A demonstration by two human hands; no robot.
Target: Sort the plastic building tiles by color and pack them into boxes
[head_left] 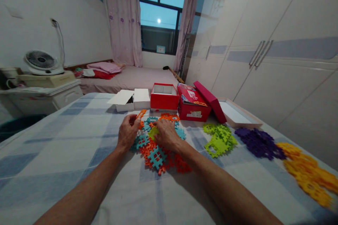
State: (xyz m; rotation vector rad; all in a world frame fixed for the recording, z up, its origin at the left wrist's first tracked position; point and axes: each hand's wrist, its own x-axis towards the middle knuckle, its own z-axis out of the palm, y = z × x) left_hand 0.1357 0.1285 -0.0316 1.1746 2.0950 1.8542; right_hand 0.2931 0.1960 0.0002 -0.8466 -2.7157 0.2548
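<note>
A mixed pile of flat plastic interlocking pieces, mostly orange and teal point(157, 156), lies on the checked cloth in front of me. At its left edge my left hand point(127, 132) pinches an orange interlocking piece point(141, 113), held up between thumb and fingers. My right hand point(167, 134) reaches into the pile from the right, fingers curled down over the pieces. A lime green piece point(153, 133) shows at its fingertips, touching or gripped. Right of the pile are a green heap point(220, 140), a purple heap point(260, 143) and a yellow heap point(307, 170).
Behind the pile stand white boxes point(142, 98), an open red box point(164, 102), and a larger red box point(194, 110) with a red lid point(210, 102) leaning on it. A shallow white tray point(239, 112) lies to their right. Beyond are a bed and a wardrobe.
</note>
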